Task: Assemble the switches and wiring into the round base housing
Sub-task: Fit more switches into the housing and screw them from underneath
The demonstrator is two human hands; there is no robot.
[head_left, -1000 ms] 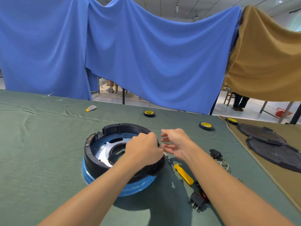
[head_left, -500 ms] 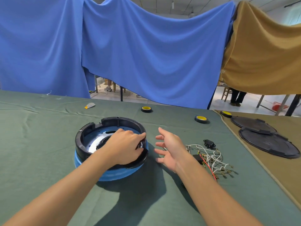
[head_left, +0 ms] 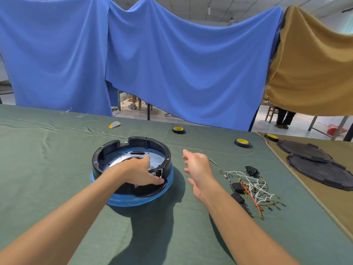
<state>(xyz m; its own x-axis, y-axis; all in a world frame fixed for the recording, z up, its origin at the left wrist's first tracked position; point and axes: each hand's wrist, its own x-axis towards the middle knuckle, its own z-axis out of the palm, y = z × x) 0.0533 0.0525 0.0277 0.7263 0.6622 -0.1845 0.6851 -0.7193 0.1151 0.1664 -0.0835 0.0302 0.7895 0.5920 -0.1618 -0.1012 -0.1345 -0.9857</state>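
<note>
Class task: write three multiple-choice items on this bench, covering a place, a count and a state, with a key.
1. From the round base housing, the wire bundle lies: A inside; B right, on the green cloth; C on its rim.
2. How many yellow-centred tape rolls show? A one; B five; C three.
3. Right hand: A open, empty; B gripping a screwdriver; C pinching a wire.
Key: B, it lies past the right hand; C, three along the far side; A, spread, nothing held.
</note>
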